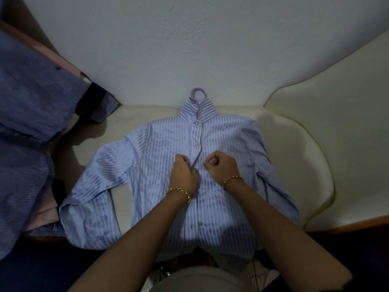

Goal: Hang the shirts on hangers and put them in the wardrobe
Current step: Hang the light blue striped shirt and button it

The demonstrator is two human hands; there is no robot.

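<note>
A light blue shirt with white stripes [160,157] lies face up on a cream sofa seat [294,144], its sleeves folded down at both sides. A purple hanger hook [196,94] sticks out of the collar. The two upper buttons are fastened. At mid-chest my left hand [183,171] pinches the left edge of the button placket. Close beside it my right hand [222,165] pinches the right edge of the placket. Both wrists wear gold bracelets.
More shirts are piled on the left: a dark blue striped one [31,114], a pink one [45,218] under it and a checked cuff [105,110]. The cream sofa arm [336,85] rises at the right. A grey wall [189,39] stands behind.
</note>
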